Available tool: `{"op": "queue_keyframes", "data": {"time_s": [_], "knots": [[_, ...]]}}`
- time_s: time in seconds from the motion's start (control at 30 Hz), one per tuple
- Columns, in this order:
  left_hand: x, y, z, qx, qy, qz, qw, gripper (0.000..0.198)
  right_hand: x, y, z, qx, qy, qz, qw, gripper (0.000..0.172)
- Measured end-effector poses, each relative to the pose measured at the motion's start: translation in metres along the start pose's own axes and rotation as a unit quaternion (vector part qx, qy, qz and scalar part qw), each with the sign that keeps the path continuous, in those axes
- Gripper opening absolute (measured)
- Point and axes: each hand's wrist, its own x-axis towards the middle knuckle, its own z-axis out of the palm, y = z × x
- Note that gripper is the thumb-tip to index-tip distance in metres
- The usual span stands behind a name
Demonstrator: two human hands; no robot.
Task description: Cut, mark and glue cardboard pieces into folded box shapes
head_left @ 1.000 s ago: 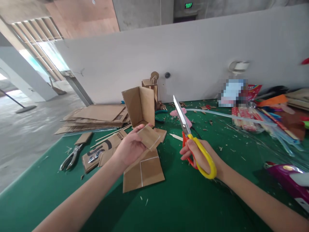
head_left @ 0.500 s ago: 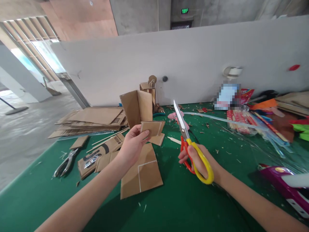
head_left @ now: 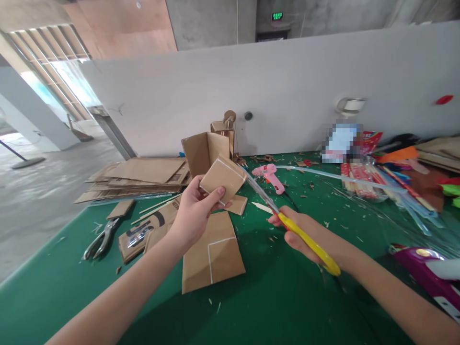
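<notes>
Between thumb and fingers, my left hand (head_left: pixel 196 211) grips a small squarish piece of cardboard (head_left: pixel 223 178) with a pale line along its far edge. My right hand (head_left: pixel 300 232) is closed round the scissors (head_left: pixel 305 239), which have yellow and red handles. Their blades point up and left, with the tips close to the cardboard's right corner; whether they touch it I cannot tell. Below the left hand lies a larger cardboard sheet (head_left: pixel 223 254) marked with a white angled line. Another small cardboard piece (head_left: pixel 237 205) rests just beyond it.
A pink glue gun (head_left: pixel 271 178) lies beyond the scissors. Folded cardboard (head_left: pixel 199 151) stands at the back, beside a cardboard stack (head_left: pixel 143 170). Pliers (head_left: pixel 104 237) lie at left. Wrapped sticks (head_left: pixel 354 181) and a purple device (head_left: pixel 424 268) are at right.
The cardboard piece in my left hand has tilted up, showing its broad face. My right hand has turned the scissors and brought the blades down and left towards it.
</notes>
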Motion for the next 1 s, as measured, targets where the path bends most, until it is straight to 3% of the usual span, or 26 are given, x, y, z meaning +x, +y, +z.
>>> {"op": "queue_keyframes", "data": {"time_s": [0.17,0.53,1.0], "knots": [[-0.007,0.0,0.005,0.025,-0.023,0.0,0.999,0.031,0.0,-0.001,0.004,-0.021,0.012,-0.015,1.0,0.056],[-0.007,0.003,0.002,0.035,-0.026,0.021,0.999,0.031,-0.002,-0.019,0.001,0.019,0.016,0.02,0.999,0.058],[-0.009,0.008,0.002,0.105,-0.052,0.054,0.992,0.027,0.003,-0.021,0.008,-0.123,0.037,0.081,0.988,0.033]]}}
